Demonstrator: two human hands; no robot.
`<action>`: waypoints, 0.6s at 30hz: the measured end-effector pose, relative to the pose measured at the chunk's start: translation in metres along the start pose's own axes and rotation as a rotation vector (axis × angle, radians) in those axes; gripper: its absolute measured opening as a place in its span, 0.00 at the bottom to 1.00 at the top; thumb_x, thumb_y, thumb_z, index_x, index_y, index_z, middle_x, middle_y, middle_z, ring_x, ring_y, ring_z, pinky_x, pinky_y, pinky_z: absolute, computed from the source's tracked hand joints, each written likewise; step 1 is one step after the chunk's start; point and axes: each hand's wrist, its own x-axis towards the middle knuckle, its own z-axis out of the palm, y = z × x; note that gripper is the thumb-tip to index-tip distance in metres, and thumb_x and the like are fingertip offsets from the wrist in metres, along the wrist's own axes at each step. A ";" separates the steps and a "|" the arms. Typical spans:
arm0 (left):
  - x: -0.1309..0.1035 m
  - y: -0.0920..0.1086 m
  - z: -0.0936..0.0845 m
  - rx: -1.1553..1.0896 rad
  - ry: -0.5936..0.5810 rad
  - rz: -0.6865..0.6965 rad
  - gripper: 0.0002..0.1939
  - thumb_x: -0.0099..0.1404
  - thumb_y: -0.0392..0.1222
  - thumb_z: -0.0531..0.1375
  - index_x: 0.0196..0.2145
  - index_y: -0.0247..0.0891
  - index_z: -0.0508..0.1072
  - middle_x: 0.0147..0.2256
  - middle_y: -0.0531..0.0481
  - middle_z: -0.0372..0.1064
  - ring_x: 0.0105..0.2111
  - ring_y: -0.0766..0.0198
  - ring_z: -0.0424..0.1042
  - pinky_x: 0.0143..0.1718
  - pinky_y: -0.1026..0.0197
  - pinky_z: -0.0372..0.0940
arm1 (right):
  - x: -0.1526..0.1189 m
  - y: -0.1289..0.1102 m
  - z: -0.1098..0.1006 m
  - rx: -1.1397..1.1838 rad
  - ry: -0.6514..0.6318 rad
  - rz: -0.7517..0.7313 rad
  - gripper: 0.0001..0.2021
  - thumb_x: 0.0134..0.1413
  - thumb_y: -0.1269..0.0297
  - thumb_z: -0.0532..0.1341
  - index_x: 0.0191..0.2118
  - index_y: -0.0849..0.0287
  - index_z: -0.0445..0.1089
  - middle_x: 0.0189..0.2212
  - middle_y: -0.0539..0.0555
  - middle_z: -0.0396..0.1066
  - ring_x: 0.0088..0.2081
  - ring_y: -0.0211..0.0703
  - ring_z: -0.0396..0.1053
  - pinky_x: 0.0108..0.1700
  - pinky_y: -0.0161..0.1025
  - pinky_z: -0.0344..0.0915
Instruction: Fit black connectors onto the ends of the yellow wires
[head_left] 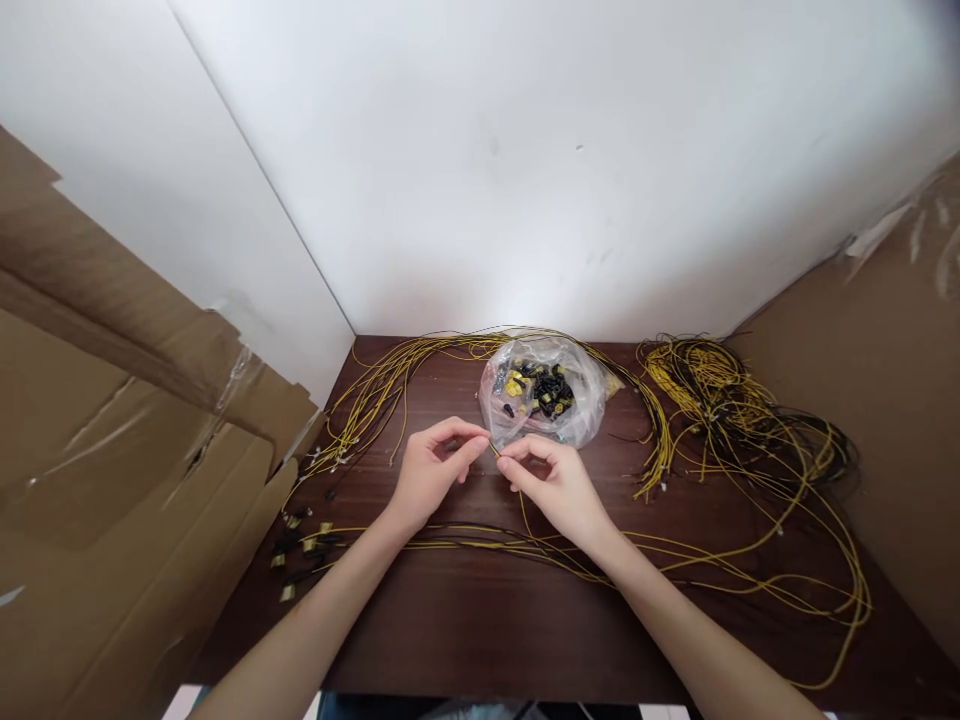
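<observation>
Both hands meet at the middle of the table, just in front of a clear plastic bag (pixel 589 425) of small black and yellow parts (pixel 551 392). My left hand (pixel 444 462) pinches the tip of a thin yellow and black wire between thumb and index finger. Close beside it, my right hand (pixel 541 478) pinches the same wire (pixel 524 512), which hangs down from the fingers toward the long wires (pixel 480 545) lying under my forearms. Whether a small part sits on the wire tip is too small to tell.
A large tangle of yellow and black wires (pixel 705 385) lies at the right. More wires (pixel 375 385) arc behind the bag. Wire ends with black and yellow pieces (pixel 309 544) lie at the left. Cardboard (pixel 150 500) and a white wall (pixel 525 180) enclose the brown table (pixel 480 640).
</observation>
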 end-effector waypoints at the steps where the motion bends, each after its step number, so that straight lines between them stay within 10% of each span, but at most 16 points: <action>1: 0.000 0.000 0.000 -0.010 -0.002 -0.009 0.09 0.56 0.44 0.62 0.31 0.34 0.75 0.24 0.53 0.65 0.17 0.75 0.57 0.19 0.69 0.54 | 0.000 0.001 0.001 0.000 -0.008 -0.007 0.09 0.51 0.60 0.61 0.31 0.61 0.72 0.26 0.52 0.69 0.25 0.36 0.65 0.27 0.33 0.65; 18: -0.001 -0.006 0.005 -0.031 -0.021 0.001 0.08 0.55 0.42 0.63 0.27 0.33 0.76 0.24 0.52 0.66 0.17 0.75 0.57 0.19 0.69 0.53 | 0.000 0.000 0.001 -0.042 0.042 -0.075 0.08 0.52 0.62 0.60 0.32 0.61 0.73 0.26 0.52 0.68 0.26 0.36 0.64 0.27 0.32 0.61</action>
